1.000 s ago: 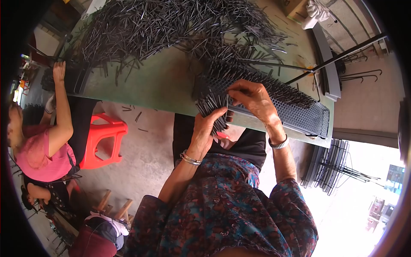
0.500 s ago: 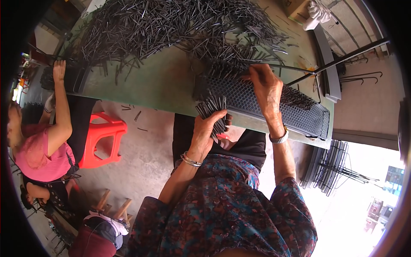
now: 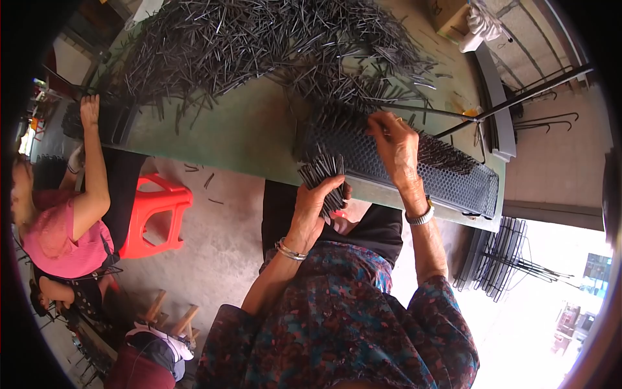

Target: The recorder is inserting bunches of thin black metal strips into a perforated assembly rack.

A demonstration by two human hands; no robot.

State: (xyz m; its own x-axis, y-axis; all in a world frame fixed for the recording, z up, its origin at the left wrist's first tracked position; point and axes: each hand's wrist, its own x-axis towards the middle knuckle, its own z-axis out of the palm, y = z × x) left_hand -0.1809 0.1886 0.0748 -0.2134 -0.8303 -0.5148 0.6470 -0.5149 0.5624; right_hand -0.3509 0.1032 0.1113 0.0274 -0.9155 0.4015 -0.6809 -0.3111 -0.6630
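Observation:
My left hand [image 3: 311, 206] is wrapped round a bundle of short thin dark rods [image 3: 322, 174], whose ends fan out above the fingers. Over the long dark perforated tray [image 3: 369, 150], full of small round holes, my right hand [image 3: 396, 146] has its thumb and fingertips pinched together. Whatever lies between those fingertips is too small to make out. Rows of dark rods [image 3: 447, 154] stand up from holes along the tray's far side, on both sides of my right hand.
A large heap of loose dark rods [image 3: 259, 45] covers the back of the green table [image 3: 220, 133]. Metal bars [image 3: 518, 96] cross above its right end. At left, a person in pink [image 3: 68, 227] works beside a red plastic stool [image 3: 155, 214].
My right hand has shifted slightly, its fingertips now lower over the tray and more curled. The left hand still grips the rods, nearly in place.

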